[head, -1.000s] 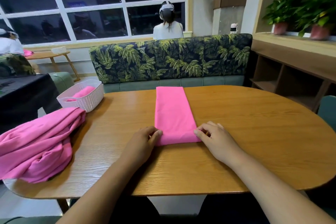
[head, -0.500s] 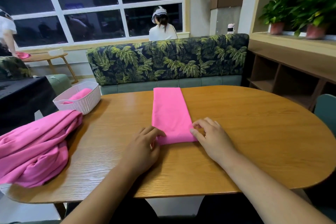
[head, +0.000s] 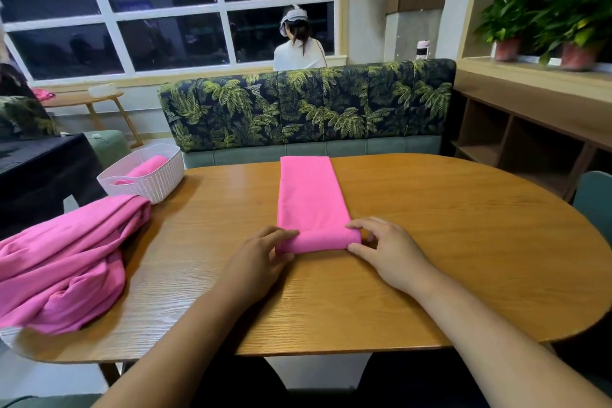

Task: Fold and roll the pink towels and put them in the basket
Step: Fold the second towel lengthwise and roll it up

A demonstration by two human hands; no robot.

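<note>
Well left of the fingers, a loose heap of pink towels (head: 63, 262) lies on the wooden table (head: 463, 242). Behind it, a white basket (head: 155, 185) holds what seems a rolled towel (head: 147, 166). The left hand (head: 261, 258) and right hand (head: 387, 252) pinch the curled near end of the folded towel (head: 309, 199), which stretches away from the fingertips.

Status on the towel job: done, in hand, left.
Done: one rolled towel sits in the white basket. In hand: the folded towel has its near end curled into a first turn, gripped by the left hand and right hand. Left: finish rolling, basket it, then the heap of pink towels.
</note>
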